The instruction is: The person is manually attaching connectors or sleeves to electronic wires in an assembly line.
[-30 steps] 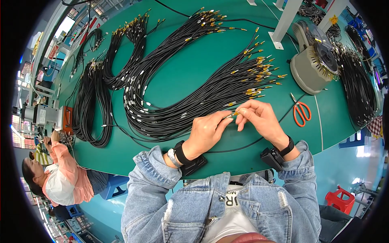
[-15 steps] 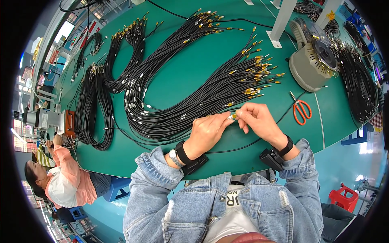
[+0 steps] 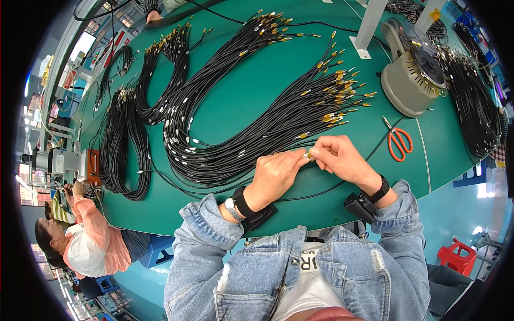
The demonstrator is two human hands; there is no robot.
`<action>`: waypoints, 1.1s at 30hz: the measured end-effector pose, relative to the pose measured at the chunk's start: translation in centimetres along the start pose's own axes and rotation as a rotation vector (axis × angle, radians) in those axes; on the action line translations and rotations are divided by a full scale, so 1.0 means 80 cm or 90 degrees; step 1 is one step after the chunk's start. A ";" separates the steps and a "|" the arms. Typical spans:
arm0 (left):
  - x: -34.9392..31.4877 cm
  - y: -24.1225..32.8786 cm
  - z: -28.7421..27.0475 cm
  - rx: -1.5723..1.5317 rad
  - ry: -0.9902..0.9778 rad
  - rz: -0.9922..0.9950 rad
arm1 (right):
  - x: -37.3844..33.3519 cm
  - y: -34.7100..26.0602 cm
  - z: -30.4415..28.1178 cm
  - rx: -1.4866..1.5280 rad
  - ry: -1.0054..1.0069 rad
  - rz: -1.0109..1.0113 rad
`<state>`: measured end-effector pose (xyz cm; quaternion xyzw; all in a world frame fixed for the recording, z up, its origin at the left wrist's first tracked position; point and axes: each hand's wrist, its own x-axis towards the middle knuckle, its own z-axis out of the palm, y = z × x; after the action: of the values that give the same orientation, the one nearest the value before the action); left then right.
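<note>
My left hand [image 3: 277,175] and my right hand [image 3: 339,157] meet at the near edge of a large bundle of black cables [image 3: 235,140]. Both are closed, pinching the end of one cable between thumbs and fingertips. A small yellow and white cable end [image 3: 308,155] shows between them; its tip is mostly covered by my fingers. The bundle curves in a U across the green table, with yellow-sleeved ends fanned out just beyond my right hand. White tags dot the cables at the bend on the left.
Orange-handled scissors [image 3: 400,143] lie right of my right hand, below a grey machine [image 3: 411,85] with a round top. More cable bundles [image 3: 124,144] rest at the left and a hanging one [image 3: 471,107] at the far right. A co-worker [image 3: 91,243] sits at the left edge.
My fingertips have closed in over the cable end, so less of its yellow part shows. Another person's hand has come into sight at the far upper left edge.
</note>
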<state>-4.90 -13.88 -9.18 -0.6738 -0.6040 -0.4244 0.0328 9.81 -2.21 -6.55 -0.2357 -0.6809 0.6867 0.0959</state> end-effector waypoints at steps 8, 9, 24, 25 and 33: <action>0.000 0.005 -0.003 0.025 -0.034 0.001 | 0.000 0.000 0.002 0.011 -0.009 0.003; 0.000 0.006 -0.004 0.032 -0.046 0.001 | 0.001 0.003 0.002 0.011 -0.008 0.003; -0.006 0.000 -0.001 -0.004 -0.064 -0.027 | 0.000 -0.001 0.001 -0.044 -0.026 0.016; -0.006 0.001 -0.002 -0.005 -0.083 -0.033 | 0.001 0.002 0.001 -0.042 -0.026 0.017; -0.006 -0.002 0.000 -0.029 -0.092 -0.002 | 0.007 0.016 -0.001 -0.091 -0.060 -0.005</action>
<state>-4.97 -14.22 -9.59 -0.7024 -0.5958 -0.3886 -0.0267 9.59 -1.93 -7.89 -0.2065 -0.7330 0.6463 0.0492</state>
